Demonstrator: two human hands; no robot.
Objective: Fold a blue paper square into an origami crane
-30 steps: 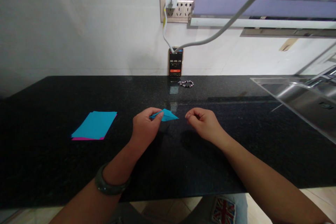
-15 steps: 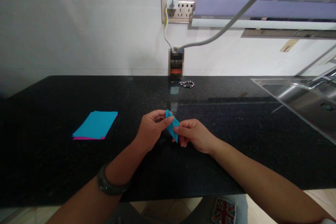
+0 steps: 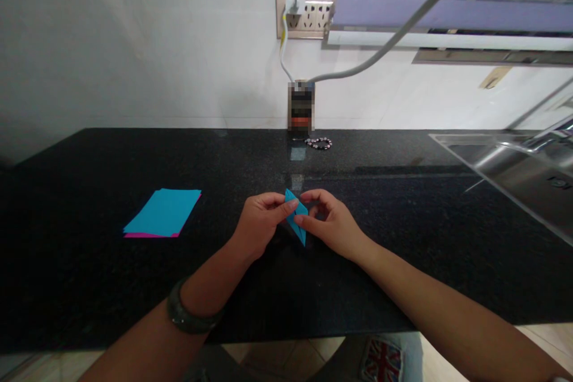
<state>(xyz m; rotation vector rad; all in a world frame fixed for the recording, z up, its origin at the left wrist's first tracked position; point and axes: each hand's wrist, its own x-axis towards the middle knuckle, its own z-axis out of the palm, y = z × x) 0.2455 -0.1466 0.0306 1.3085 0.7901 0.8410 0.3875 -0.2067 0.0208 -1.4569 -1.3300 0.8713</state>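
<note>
Black speckled countertop (image 3: 233, 158) is stretching across the frame beneath a white tiled wall (image 3: 156, 42), with a steel sink (image 3: 528, 176) shining at the right edge. At centre, the folded blue paper (image 3: 301, 209) is slanting above the counter, its point aiming downward. On its left side, the left hand (image 3: 259, 221) is clamping it, thumb on top and fingers behind. On the other side, the right hand (image 3: 335, 224) is resting its thumb on the paper; its index finger is standing apart from that thumb, near the upper edge, the others curling behind. Left of centre, a stack of blue and pink paper (image 3: 162, 212) is lying flat. A dark bangle (image 3: 190, 316) is circling the left wrist. Above centre, a phone (image 3: 301, 106) with a blurred-out screen is leaning against the wall, a beaded strap (image 3: 319, 144) lying just below.
</note>
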